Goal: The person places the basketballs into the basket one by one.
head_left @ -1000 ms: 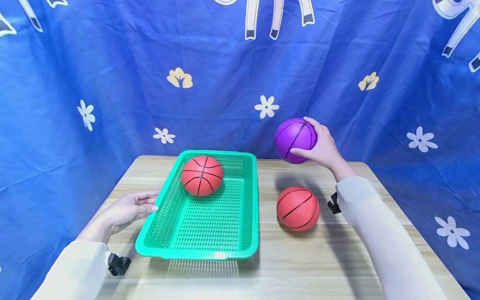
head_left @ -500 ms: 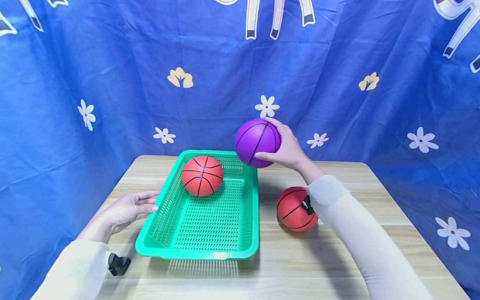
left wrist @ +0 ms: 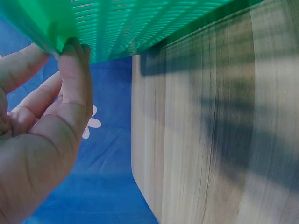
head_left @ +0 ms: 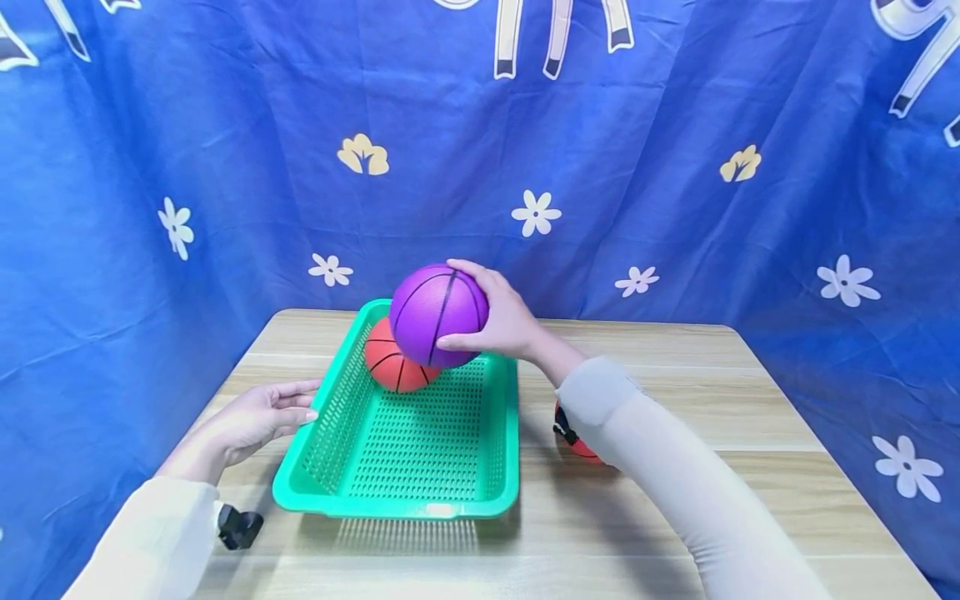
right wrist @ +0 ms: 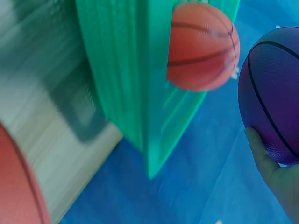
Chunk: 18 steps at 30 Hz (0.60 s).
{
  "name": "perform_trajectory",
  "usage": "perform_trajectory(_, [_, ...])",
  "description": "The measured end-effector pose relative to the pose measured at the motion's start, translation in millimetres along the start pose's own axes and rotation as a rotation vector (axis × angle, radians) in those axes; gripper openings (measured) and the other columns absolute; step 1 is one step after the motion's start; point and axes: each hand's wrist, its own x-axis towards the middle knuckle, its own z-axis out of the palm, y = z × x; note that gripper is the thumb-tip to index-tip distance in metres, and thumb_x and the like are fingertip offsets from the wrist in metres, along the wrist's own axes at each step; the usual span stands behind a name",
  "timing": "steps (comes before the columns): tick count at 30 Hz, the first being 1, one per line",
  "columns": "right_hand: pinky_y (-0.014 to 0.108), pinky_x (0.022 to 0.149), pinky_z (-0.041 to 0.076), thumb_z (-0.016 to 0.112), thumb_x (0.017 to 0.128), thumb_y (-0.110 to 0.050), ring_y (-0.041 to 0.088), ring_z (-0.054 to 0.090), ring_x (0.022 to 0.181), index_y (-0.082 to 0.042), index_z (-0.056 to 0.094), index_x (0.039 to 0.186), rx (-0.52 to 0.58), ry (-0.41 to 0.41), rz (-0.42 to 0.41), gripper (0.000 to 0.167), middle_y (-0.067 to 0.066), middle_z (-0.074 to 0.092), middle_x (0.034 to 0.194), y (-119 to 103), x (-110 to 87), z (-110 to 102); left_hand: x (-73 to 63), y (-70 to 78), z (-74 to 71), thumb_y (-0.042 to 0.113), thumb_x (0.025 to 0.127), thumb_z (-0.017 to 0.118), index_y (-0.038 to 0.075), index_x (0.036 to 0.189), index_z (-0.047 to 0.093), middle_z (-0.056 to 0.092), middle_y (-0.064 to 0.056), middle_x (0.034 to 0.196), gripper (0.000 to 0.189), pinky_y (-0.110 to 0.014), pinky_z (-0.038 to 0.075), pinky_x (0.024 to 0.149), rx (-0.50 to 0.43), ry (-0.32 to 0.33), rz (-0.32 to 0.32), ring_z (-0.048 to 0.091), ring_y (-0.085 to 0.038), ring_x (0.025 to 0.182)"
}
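My right hand (head_left: 506,321) grips a purple mini basketball (head_left: 427,312) from its right side, thumb in front and fingers over the top. It holds the ball over the back part of a green plastic basket (head_left: 397,507). A red mini basketball (head_left: 386,367) sits in the basket's back left corner, partly covered by the purple ball in the head view. On the left, my left hand (head_left: 251,421) pinches the basket's rim between thumb and fingers. The left wrist view shows those fingertips (left wrist: 72,70) against the basket's slotted wall (left wrist: 135,23).
A second red basketball (head_left: 583,450) rests on the wooden table (head_left: 750,500) right of the basket, mostly hidden behind my right sleeve (head_left: 667,454). A blue patterned curtain (head_left: 450,183) hangs around the table's back and sides.
My right hand has carried the purple basketball leftward, from above the table's right side to over the basket. My left hand and the basket have stayed in place.
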Motion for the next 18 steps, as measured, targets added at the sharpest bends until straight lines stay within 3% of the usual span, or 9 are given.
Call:
perform_trajectory(7, [0.032,0.078,0.054,0.088,0.063,-0.042,0.022,0.048,0.113,-0.04,0.035,0.144,0.028,-0.123,-0.022,0.096,0.007,0.041,0.133,-12.4,-0.5,31.2,0.0,-0.3,-1.0,0.011,0.091,0.064,-0.013,0.145,0.02,0.045,-0.028,0.134,0.074,-0.04,0.042,0.101,0.02,0.0,0.005,0.057,-0.009,0.106])
perform_trajectory(14, [0.028,0.076,0.053,0.086,0.064,-0.045,0.019,0.044,0.116,-0.036,0.035,0.145,0.029,-0.239,-0.035,0.096,0.002,0.041,0.133,-20.5,-2.9,55.6,0.5,-0.9,-2.4,0.009,0.092,0.063,-0.014,0.144,0.02,0.046,-0.028,0.133,0.072,-0.03,0.048,0.094,-0.006,-0.009,0.02,0.059,-0.009,0.103])
perform_trajectory(18, [0.027,0.077,0.053,0.085,0.065,-0.046,0.019,0.043,0.117,-0.036,0.035,0.144,0.027,-0.298,-0.03,0.094,0.001,0.041,0.134,-23.2,-4.9,66.7,1.0,-0.5,-1.6,0.01,0.092,0.062,-0.013,0.144,0.021,0.044,-0.029,0.134,0.071,-0.03,0.048,0.094,-0.003,-0.004,0.013,0.059,-0.01,0.104])
